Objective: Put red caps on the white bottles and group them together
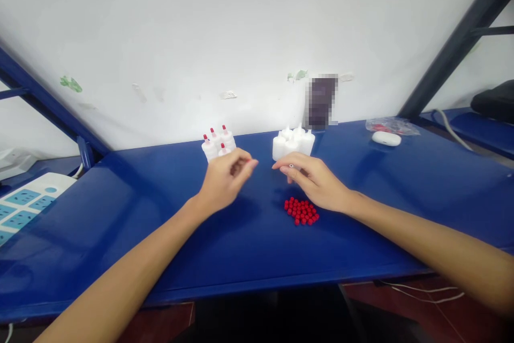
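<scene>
My left hand [225,181] is closed in a pinch above the table, with a bit of red, like a small red cap, showing at its fingertips. Just behind it stand several white squeeze bottles [209,150] with red-tipped nozzles. My right hand [315,180] is curled, thumb and fingers close together, and a tiny pale ring [291,165] shows between them; what it belongs to is unclear. Behind that hand are several white bottles [280,147] with bare nozzles. A cluster of small red caps [301,211] lies on the table below my right hand.
The blue table [193,257] meets a white wall. A white earbud case [386,138] and a clear plastic bag [395,126] with red bits lie at the right. A power strip [30,204] is at the left. A blurred dark object [320,102] leans on the wall.
</scene>
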`<state>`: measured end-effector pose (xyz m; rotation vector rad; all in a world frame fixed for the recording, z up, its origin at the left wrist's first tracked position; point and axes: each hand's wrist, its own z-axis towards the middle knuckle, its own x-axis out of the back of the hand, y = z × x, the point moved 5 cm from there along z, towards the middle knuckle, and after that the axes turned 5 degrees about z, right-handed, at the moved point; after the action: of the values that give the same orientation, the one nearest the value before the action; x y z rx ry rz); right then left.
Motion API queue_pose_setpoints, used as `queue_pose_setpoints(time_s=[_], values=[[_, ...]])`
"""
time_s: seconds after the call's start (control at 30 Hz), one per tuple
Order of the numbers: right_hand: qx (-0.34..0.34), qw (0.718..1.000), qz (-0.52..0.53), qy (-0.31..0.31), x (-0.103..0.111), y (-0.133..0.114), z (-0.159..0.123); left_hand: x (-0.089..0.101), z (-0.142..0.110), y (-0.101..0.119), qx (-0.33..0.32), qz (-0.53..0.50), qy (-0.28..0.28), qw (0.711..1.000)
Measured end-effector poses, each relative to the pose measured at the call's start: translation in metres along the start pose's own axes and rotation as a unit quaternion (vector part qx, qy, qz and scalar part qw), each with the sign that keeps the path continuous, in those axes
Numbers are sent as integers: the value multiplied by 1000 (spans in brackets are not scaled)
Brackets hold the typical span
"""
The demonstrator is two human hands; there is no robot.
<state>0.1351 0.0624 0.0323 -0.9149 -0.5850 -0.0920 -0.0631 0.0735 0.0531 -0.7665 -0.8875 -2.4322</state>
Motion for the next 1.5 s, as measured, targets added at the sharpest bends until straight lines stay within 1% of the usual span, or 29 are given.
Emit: queue_pose_setpoints(time_s=[0.07, 0.1, 0.13, 0.2, 0.27, 0.37, 0.43, 0.57, 0.67, 0.73, 0.87, 0.97, 1.0, 1.03, 1.07, 1.13, 1.2, 1.27, 1.3, 1.37, 1.43, 1.5], values=[[3, 1000, 1, -18, -2, 0, 0, -11, -7, 21, -100, 29, -10, 995], [12, 999, -9, -28, -4, -1, 0, -15, -10, 29, -134, 34, -6, 990], [25, 999, -24, -37, -5, -2, 0, -17, -12, 34, -158, 34, 3, 987], [49, 996, -51, -49, -7, -6, 0, -21, -16, 38, -184, 31, 21, 982], [63, 994, -57, -63, -9, -9, -1, -23, -17, 38, -199, 38, 31, 979], [83, 991, -37, -97, -12, -15, -3, -25, -18, 38, -216, 49, 32, 975], [87, 990, -21, -107, -13, -17, -4, -25, -19, 39, -227, 56, 31, 972], [62, 994, -5, -95, -12, -14, -4, -25, -19, 42, -247, 91, 38, 964], [39, 993, 1, -108, -14, -12, -4, -27, -20, 43, -256, 107, 40, 960], [28, 992, 9, -124, -15, -11, -4, -30, -21, 43, -257, 105, 32, 960], [29, 989, 18, -147, -16, -13, -6, -35, -22, 42, -248, 94, 15, 964], [18, 990, 18, -141, -15, -13, -6, -34, -23, 43, -243, 90, 14, 966], [10, 991, 17, -132, -14, -11, -5, -33, -22, 42, -230, 82, 17, 970], [2, 993, 16, -118, -13, -10, -5, -30, -19, 39, -201, 69, 24, 977], [-6, 995, 13, -101, -11, -8, -4, -25, -15, 33, -157, 49, 38, 986], [-23, 997, 0, -67, -6, -5, -3, -12, -7, 15, -34, -4, 82, 996], [-39, 998, -19, -40, -2, -1, -1, 3, 0, -8, 88, -54, 133, 986], [-50, 998, -36, -22, -1, 2, 0, 18, 6, -27, 165, -63, 172, 969], [-53, 998, -41, -17, 0, 3, 0, 25, 8, -34, 184, -49, 184, 964], [-55, 997, -48, -9, 0, 5, 1, 34, 12, -46, 203, -17, 190, 961], [-56, 997, -55, -2, 0, 6, 1, 38, 14, -53, 209, 14, 177, 962], [-55, 996, -65, 5, 1, 7, 1, 38, 14, -57, 211, 47, 159, 963]])
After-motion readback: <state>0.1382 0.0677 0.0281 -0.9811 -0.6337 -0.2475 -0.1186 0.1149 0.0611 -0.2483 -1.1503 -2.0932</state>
